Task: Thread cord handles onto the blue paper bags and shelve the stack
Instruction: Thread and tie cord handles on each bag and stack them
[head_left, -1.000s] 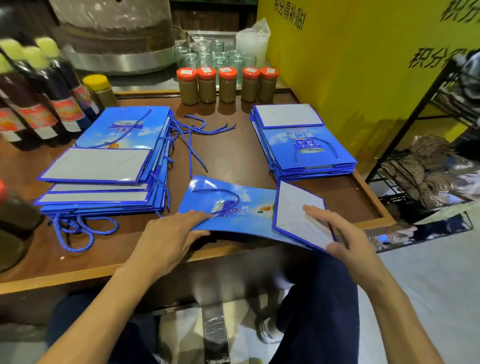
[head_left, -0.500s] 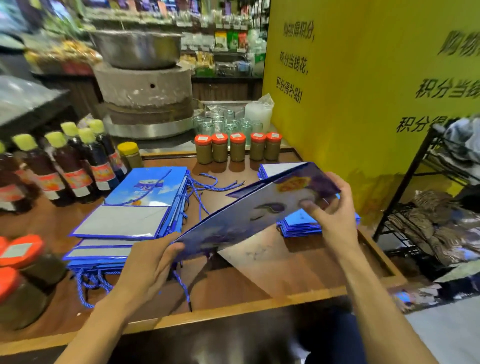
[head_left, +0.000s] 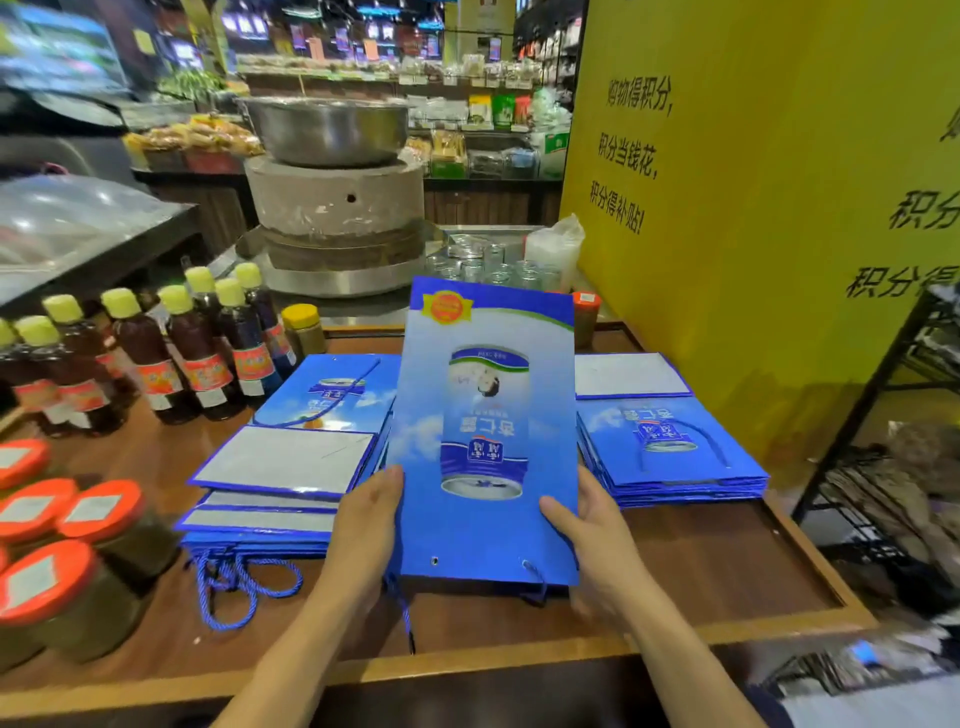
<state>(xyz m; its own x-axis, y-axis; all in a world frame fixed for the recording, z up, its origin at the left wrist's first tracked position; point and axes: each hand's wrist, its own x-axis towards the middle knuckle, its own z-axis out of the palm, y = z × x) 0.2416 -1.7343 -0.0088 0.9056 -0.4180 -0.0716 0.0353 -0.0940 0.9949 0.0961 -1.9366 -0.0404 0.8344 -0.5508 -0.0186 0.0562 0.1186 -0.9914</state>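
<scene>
Two hands grip one blue paper bag by its lower side edges, upright over the wooden table, printed face to camera. Left hand and right hand: thumbs on the front, fingers hidden behind. Punched hole near the bottom edge is bare; blue cord sits at the other. Left stack and right stack flank it, flat.
</scene>
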